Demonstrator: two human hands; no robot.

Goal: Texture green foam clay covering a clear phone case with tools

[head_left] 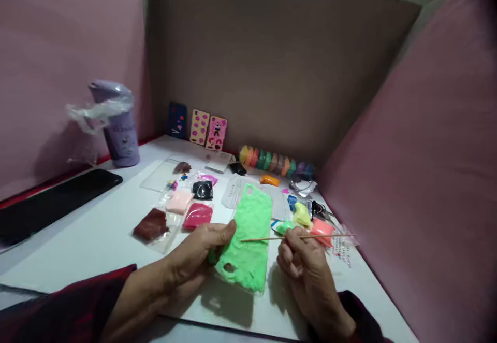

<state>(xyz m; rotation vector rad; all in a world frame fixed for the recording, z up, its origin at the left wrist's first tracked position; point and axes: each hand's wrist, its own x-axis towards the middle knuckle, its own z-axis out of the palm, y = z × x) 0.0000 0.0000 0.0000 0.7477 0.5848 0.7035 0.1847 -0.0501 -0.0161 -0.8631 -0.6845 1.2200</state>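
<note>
My left hand [198, 247] grips a phone case [250, 239] by its left edge, thumb on top, and holds it tilted above the white table. Bright green clay with a rough, uneven surface covers the case, leaving a hole near each end. Between the thumb and fingers of my right hand [306, 265] is a thin wooden stick [262, 239]. The stick lies nearly level, its left tip at the green clay. Just behind my right hand are a green clay lump [285, 227], a yellow one [302, 214] and a coral pack [322, 230].
Clay packs in brown [150, 225], red [198, 216] and black [202, 190] lie left of the case. A purple tumbler [122, 136] and a black phone [58, 203] are farther left. Decorated cases [199, 127] lean on the back wall beside a row of colored clay [272, 161].
</note>
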